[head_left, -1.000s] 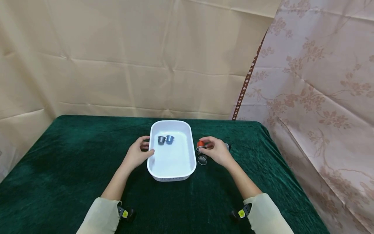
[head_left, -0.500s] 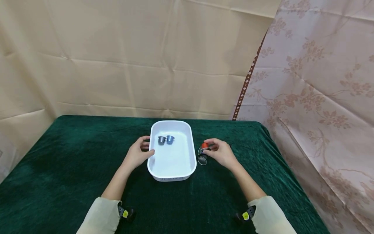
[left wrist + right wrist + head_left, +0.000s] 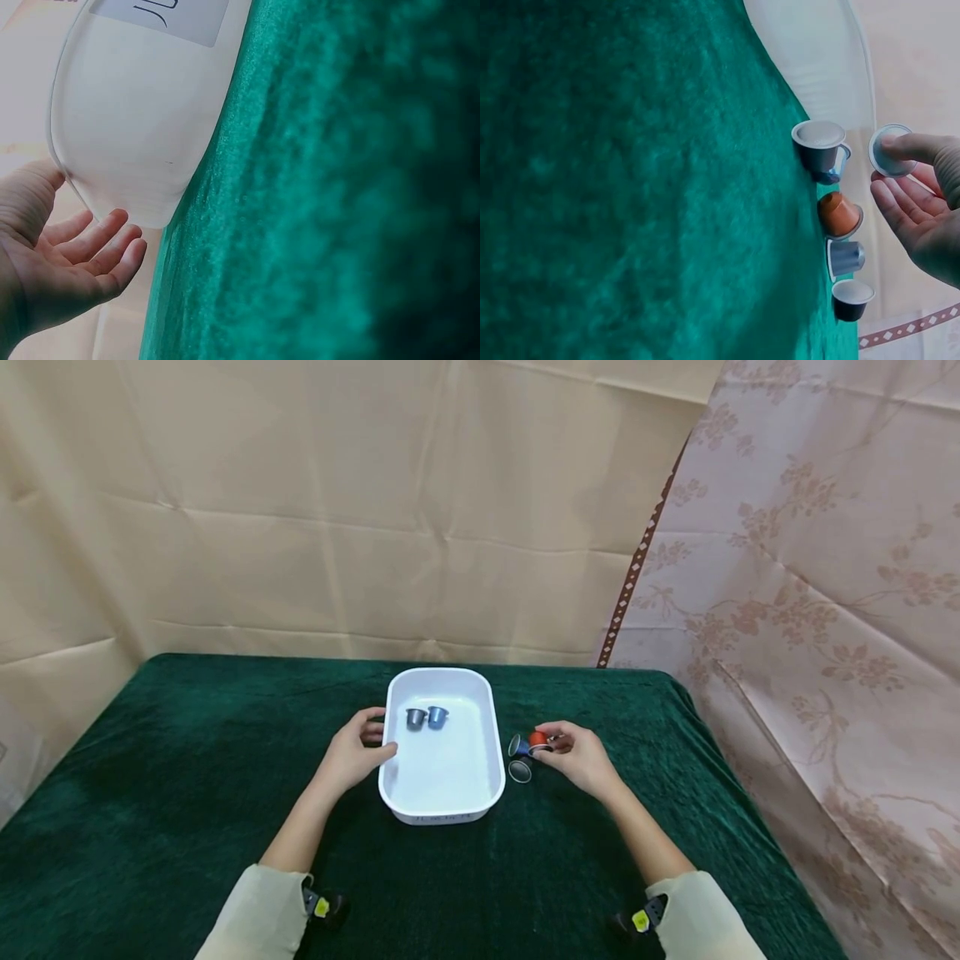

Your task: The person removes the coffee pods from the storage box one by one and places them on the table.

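Observation:
In the head view, my left hand [image 3: 358, 748] grips the left side of a white plastic tray [image 3: 442, 817], thumb over the rim and fingers against the outer wall. A grey coffee capsule [image 3: 416, 720] and a light blue one [image 3: 437, 717] lie inside it. To the right of the tray, my right hand [image 3: 581, 760] pinches a red coffee capsule [image 3: 537, 739] between thumb and fingers. Its silver lid [image 3: 885, 159] faces the camera in the right wrist view. Close by my fingertips are a dark blue capsule [image 3: 517, 746] and a dark capsule [image 3: 521, 771].
More capsules stand in a row in the right wrist view: a copper one [image 3: 840, 215], a silver-grey one [image 3: 846, 257] and a black one [image 3: 852, 300]. Dark green cloth [image 3: 180, 777] covers the table. Beige cloth [image 3: 300, 510] hangs behind it, patterned cloth [image 3: 832, 610] at the right.
My right hand has moved right and slightly nearer with the red capsule, away from the tray, uncovering the dark blue capsule. My left hand and the tray stay in place.

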A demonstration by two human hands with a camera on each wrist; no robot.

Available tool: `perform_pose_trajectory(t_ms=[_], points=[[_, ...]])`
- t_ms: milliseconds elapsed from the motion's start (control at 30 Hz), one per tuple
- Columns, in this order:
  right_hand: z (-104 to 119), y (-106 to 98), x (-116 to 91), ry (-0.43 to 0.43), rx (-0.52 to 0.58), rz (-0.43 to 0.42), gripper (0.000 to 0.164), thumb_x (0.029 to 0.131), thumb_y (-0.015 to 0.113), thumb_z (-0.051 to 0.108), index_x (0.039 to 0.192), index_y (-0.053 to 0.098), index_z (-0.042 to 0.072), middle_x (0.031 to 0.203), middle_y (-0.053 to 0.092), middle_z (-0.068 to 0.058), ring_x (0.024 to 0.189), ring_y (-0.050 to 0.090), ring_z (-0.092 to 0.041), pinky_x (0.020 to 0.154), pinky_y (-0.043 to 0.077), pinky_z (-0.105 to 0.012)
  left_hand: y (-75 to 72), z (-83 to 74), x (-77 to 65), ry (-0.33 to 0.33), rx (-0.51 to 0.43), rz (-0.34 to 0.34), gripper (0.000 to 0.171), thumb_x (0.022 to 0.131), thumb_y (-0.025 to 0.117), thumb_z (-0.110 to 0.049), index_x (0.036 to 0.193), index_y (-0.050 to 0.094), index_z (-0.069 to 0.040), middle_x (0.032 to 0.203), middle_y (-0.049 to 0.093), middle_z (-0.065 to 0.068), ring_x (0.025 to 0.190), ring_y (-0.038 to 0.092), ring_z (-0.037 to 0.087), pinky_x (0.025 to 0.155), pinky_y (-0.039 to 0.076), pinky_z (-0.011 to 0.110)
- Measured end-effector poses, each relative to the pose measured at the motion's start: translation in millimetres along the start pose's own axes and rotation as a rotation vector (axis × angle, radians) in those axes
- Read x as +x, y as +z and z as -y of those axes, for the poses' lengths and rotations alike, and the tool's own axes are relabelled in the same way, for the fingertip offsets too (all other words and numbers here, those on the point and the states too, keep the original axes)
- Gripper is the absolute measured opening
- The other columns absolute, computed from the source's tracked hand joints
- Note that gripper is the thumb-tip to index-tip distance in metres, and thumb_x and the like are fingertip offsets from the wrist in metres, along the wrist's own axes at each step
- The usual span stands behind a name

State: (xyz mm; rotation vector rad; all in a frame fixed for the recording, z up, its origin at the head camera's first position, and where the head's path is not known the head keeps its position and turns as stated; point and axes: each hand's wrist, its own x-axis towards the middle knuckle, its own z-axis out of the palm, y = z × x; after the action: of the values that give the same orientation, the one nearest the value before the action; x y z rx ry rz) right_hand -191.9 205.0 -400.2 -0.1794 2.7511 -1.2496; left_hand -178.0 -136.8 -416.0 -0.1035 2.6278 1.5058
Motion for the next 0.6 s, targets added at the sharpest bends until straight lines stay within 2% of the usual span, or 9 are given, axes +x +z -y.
perform_pose_trajectory(t_ms=[600], points=[[-15.3,-9.2,-5.7,-0.014,0.007,-0.012,0.041,0.082,0.069,0.02,0.12,0.059,0.012,0.11,0.064,-0.013,0.096,0.061,-0.023,0.082,0.052,-0.036,-0.2,0.4,0.5,-0.004,-0.011,0.001,0.065,0.084,0.064,-0.02,0.142,0.034,-0.014,0.132,0.052,0.018,0.119,0.052,0.032,0.095,0.048,0.048]])
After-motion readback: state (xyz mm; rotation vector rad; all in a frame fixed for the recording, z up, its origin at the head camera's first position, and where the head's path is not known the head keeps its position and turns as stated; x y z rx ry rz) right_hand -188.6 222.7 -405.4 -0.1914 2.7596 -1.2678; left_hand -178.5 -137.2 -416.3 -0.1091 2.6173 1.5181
